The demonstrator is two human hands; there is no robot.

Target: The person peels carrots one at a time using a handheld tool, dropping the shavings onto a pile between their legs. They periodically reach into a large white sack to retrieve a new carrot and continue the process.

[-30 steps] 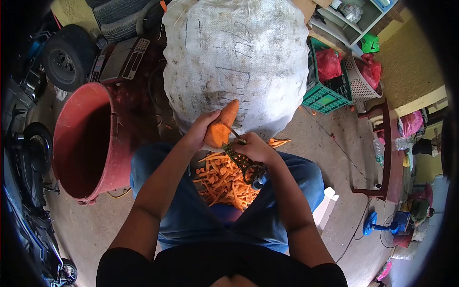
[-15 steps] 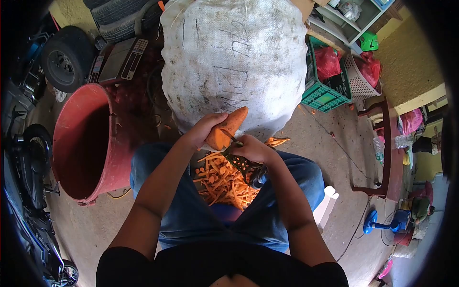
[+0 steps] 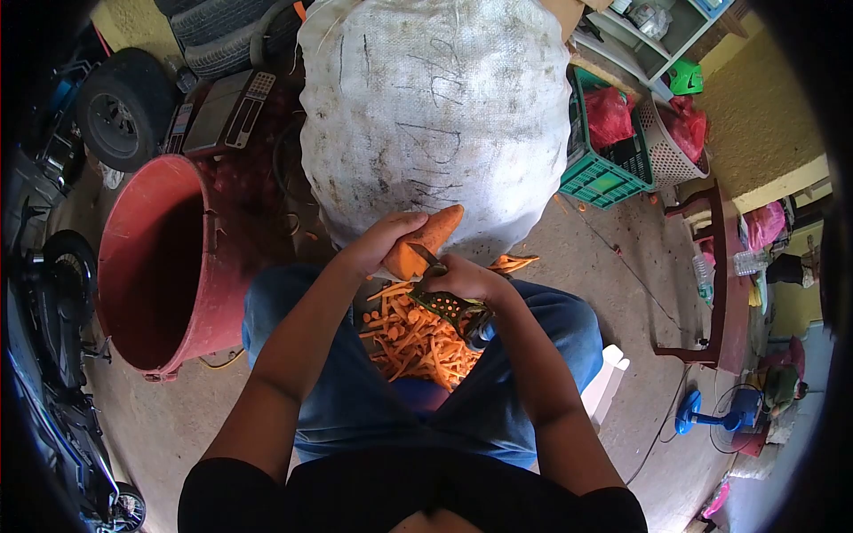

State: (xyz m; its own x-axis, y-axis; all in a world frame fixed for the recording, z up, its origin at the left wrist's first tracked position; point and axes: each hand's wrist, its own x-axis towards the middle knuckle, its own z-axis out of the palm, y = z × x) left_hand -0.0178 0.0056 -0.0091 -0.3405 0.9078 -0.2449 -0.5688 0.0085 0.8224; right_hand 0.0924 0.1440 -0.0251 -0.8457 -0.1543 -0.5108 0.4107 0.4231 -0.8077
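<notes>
My left hand (image 3: 387, 242) is wrapped round a thick orange carrot (image 3: 435, 232), its tapered end pointing up and right. In my right hand (image 3: 465, 277) is a knife (image 3: 430, 256), with the handle hidden by the fingers. The blade lies against the carrot's lower right side near the cut, paler end. Beneath both hands, between my knees, a heap of orange strips and round slices (image 3: 413, 333) fills the space. A dark item with holes (image 3: 449, 306) sits over the heap just below my right hand.
A big white woven sack (image 3: 435, 115) stands right in front. At left is a red tub (image 3: 213, 275), with a scale (image 3: 222, 111) and a tyre (image 3: 124, 111) behind. Toward the right are a green crate (image 3: 604, 182), a white basket (image 3: 680, 151) and a wooden bench (image 3: 730, 293).
The carrot has dipped slightly in my left hand. My right hand has shifted a little down and left with the knife, and more of the blade shows across the carrot.
</notes>
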